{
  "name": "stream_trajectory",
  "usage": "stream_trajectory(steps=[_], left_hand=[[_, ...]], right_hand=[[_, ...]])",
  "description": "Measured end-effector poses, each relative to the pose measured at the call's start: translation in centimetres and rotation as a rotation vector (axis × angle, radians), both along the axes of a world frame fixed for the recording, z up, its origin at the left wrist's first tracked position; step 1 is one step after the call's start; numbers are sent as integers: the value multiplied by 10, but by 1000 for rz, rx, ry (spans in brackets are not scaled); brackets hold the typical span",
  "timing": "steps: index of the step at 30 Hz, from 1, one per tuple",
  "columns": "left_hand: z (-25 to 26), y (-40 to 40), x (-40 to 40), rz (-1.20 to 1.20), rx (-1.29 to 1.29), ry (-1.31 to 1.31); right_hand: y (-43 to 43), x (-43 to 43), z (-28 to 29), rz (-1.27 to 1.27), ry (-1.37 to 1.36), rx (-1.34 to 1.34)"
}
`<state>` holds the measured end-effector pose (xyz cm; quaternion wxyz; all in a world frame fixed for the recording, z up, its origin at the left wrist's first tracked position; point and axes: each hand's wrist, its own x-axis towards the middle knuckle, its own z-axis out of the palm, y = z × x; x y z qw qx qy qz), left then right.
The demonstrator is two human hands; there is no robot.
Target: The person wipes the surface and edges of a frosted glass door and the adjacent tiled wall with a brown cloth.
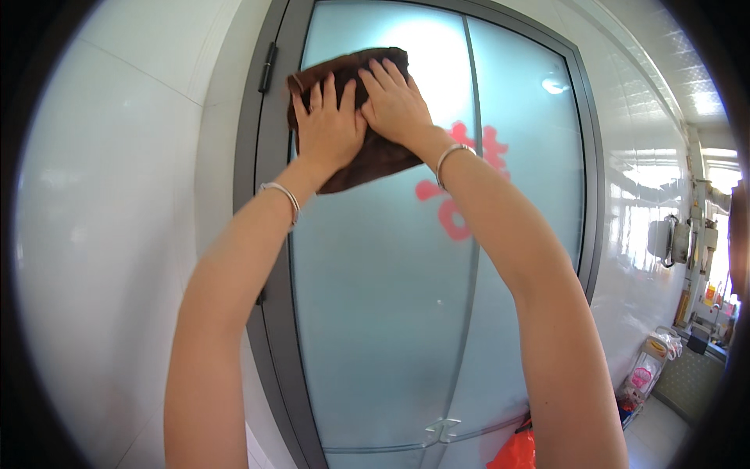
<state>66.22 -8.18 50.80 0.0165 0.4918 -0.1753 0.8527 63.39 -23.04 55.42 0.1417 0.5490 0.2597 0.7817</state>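
Both arms reach up to a frosted glass door [375, 305] set in a dark grey frame. A dark brown cloth [375, 161] lies spread against the upper left of the glass, its left edge lapping onto the frame. With fingers apart, my left hand [331, 135] presses flat on the cloth's left half. Beside it, my right hand [399, 105] bears on the upper right part of the cloth, the two thumbs close together. A silvery bangle circles each wrist. My right forearm partly hides red lettering [456, 221] on the glass.
A black hinge [268, 67] juts from the door frame [592, 176] at the left. Glossy tiled walls [117, 176] flank the door. Low down hangs a red bag [515, 450]. Rightward are a folding step stool [643, 366] holding bags and a bright window [718, 252].
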Motion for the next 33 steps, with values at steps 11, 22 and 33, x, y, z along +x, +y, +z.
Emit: stream_trajectory(steps=[11,22,33], left_hand=[[78,10,7,35,-32,115],[109,2,14,160,-71,201],[144,-117,4,145,-11,128]], right_hand=[[12,21,81,25,-43,-12],[-3,24,108,51,-24,-81],[-123,8,135,27,-93,-3]])
